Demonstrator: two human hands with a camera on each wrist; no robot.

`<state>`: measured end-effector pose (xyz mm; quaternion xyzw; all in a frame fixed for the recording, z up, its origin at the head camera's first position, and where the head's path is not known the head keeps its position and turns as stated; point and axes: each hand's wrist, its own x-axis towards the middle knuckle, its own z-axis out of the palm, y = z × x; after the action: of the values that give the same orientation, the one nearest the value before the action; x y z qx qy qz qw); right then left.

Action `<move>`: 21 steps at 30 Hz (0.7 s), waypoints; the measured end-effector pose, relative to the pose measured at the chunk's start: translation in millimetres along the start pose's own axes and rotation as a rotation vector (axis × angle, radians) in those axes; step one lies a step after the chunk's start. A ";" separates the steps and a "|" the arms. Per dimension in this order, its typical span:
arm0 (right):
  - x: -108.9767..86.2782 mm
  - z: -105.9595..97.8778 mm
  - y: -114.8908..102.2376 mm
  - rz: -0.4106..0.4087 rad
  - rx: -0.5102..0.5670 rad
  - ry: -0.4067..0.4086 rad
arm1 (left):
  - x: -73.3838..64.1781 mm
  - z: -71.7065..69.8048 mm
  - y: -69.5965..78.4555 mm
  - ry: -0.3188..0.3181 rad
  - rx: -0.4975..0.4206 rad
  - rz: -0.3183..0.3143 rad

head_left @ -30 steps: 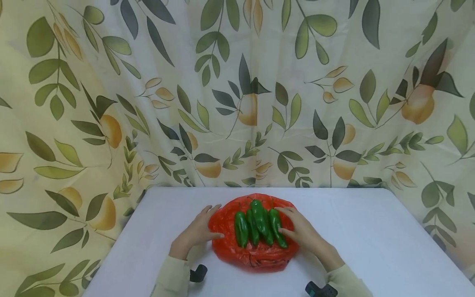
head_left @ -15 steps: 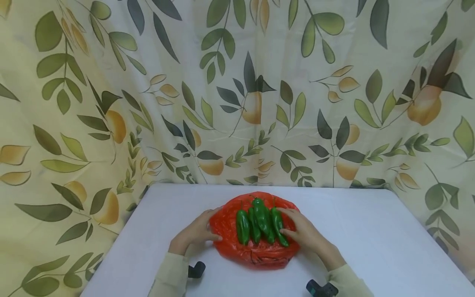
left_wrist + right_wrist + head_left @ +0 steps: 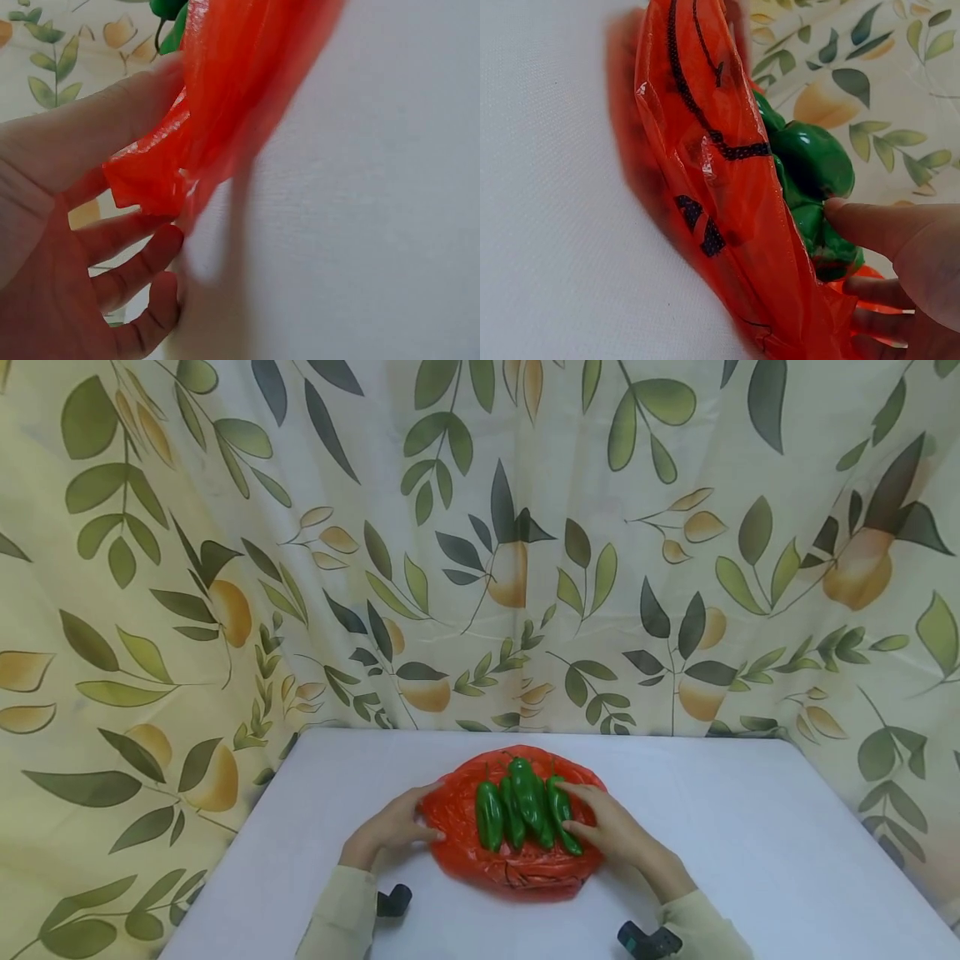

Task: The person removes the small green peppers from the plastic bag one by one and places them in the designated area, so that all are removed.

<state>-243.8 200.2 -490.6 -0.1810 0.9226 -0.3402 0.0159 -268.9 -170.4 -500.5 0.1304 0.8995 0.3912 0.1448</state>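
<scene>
A crumpled red plastic bag (image 3: 517,877) lies on the white table, with several green peppers (image 3: 530,802) side by side on top of it. My left hand (image 3: 390,828) pinches the bag's left edge; in the left wrist view, thin red plastic (image 3: 154,180) passes between the thumb and fingers. My right hand (image 3: 615,827) rests at the bag's right side, its fingers and thumb touching the rightmost pepper (image 3: 562,814). In the right wrist view the thumb lies against a pepper (image 3: 814,154), while the other fingertips are hidden behind the bag. Black markings show on the bag's near side.
The white table (image 3: 720,810) stretches to both sides of the bag. Behind it hangs a curtain (image 3: 615,568) printed with leaves and fruit. A black wrist device (image 3: 395,902) sits at the left sleeve, another (image 3: 647,941) at the right.
My left hand has moved slightly left and its raised fingers have come down onto the bag's edge, drawing it a little left. The right hand and the peppers hold nearly still.
</scene>
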 end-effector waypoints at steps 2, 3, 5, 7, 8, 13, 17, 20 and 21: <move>1.1 -0.9 -0.2 -0.001 0.005 -0.012 | 0.7 -0.8 0.8 -0.002 0.005 -0.017; 1.5 -1.2 -0.3 0.002 0.012 -0.018 | 1.2 -0.9 1.2 -0.002 0.006 -0.025; 2.3 -1.2 -0.7 0.025 0.028 -0.028 | 2.4 -0.8 1.4 -0.006 0.014 -0.034; 2.5 -1.0 -0.4 0.028 0.035 -0.039 | 3.6 -0.2 1.2 -0.006 0.020 -0.030; 2.2 -0.6 -0.1 0.025 0.035 -0.043 | 4.0 0.5 1.0 -0.004 0.019 -0.034; 2.2 0.3 1.3 0.004 0.038 -0.046 | 5.7 1.9 0.5 0.015 0.002 -0.052; 1.9 1.5 2.7 -0.015 0.024 -0.057 | 6.2 2.3 0.6 0.021 -0.018 -0.071; 1.4 2.9 3.8 -0.018 0.009 -0.069 | 5.8 2.3 -0.3 0.015 -0.020 -0.073; 1.3 3.2 3.9 -0.014 0.007 -0.072 | 5.4 2.1 -0.8 0.015 -0.025 -0.081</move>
<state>-245.8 200.6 -495.5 -0.1997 0.9190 -0.3366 0.0471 -273.3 -167.6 -503.3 0.0891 0.9000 0.3973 0.1555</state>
